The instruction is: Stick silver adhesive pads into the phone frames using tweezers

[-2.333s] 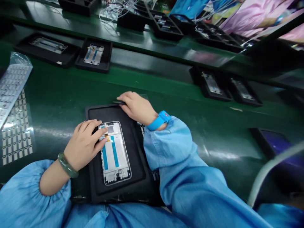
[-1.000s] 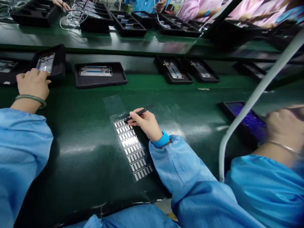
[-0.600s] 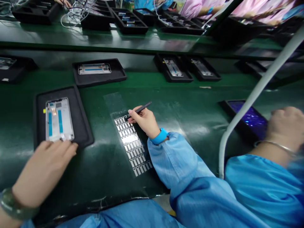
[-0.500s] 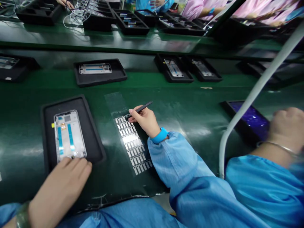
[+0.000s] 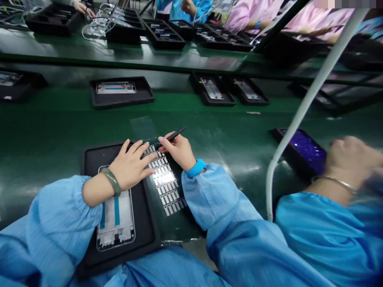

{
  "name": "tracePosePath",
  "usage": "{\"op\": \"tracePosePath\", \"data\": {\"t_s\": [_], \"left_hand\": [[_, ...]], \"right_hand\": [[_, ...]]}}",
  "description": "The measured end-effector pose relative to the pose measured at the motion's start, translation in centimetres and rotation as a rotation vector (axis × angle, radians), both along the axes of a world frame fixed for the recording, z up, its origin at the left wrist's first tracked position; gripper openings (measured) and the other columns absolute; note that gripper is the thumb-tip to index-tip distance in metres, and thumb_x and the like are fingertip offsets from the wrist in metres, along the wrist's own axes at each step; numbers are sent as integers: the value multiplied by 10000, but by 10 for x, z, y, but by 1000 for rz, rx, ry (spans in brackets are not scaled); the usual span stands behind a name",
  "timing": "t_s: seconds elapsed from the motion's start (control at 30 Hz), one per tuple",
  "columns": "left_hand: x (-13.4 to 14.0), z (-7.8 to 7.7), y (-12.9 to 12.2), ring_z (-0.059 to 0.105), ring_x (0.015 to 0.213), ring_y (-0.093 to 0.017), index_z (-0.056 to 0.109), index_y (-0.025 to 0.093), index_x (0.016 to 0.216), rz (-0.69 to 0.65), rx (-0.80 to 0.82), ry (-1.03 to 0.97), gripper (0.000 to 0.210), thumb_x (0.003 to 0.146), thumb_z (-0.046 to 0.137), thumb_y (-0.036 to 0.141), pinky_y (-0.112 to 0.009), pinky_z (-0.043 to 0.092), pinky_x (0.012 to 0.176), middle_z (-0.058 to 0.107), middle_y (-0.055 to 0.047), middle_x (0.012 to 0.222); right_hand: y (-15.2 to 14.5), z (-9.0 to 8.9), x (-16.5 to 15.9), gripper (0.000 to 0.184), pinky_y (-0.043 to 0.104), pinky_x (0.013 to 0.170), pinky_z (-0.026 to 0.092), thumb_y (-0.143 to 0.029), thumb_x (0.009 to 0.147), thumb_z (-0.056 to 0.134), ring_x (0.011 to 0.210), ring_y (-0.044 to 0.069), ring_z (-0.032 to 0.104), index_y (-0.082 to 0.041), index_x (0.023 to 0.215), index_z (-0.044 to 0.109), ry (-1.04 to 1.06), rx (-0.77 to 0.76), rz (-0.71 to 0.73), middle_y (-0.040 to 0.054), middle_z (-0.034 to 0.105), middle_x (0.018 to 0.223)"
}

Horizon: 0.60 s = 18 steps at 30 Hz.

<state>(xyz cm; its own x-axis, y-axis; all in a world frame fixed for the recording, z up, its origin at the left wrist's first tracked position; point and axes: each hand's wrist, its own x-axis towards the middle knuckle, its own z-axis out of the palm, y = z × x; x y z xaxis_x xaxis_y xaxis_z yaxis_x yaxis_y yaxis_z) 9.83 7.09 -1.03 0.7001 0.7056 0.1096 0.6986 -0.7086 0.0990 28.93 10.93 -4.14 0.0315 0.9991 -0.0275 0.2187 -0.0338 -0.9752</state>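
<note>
My right hand (image 5: 178, 150) pinches black tweezers (image 5: 177, 133), their tips down at the top rows of a clear sheet of small silvery stickers (image 5: 166, 178). My left hand (image 5: 131, 164), with a green bangle at its wrist, is open, its spread fingers over the left edge of that sheet. Whether those fingertips touch the sheet I cannot tell. Under my left wrist lies a phone frame (image 5: 125, 215) with blue strips, in a black tray (image 5: 145, 235). My forearm and sleeve hide the frame's upper part.
To the right, beyond a pale bent tube (image 5: 281, 159), a co-worker's blurred hand (image 5: 353, 163) is beside a black tray with a shiny purple item (image 5: 303, 147). More trays with phone frames (image 5: 116, 87) line the green belt ahead. Across it sit several trays (image 5: 164, 34), white cables (image 5: 104, 20) and people.
My left hand has left the phone frame's lower edge and moved up and right to the sticker sheet. The tray with the frame now sits closer to me and further right.
</note>
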Motion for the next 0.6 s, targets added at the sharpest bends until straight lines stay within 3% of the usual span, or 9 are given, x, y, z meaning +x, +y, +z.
{"op": "tracePosePath", "data": {"t_s": [0.13,0.6], "left_hand": [[3,-11,4,358,1288,-315,542,255,1231,19,2,26,437,925,320,476,-596,208,1054,498,-135,1311],[4,-10,3,392,1261,-324,588,221,1183,24,-12,-65,391,914,388,423,-601,219,1055,523,-153,1275]], "right_hand": [[1,-3,-2,320,237,531,568,-454,711,674,546,148,663,-173,790,543,55,-19,10,-15,621,560],[4,-1,-3,326,221,522,570,-436,701,695,554,139,662,-165,794,539,86,-46,39,-23,613,567]]}}
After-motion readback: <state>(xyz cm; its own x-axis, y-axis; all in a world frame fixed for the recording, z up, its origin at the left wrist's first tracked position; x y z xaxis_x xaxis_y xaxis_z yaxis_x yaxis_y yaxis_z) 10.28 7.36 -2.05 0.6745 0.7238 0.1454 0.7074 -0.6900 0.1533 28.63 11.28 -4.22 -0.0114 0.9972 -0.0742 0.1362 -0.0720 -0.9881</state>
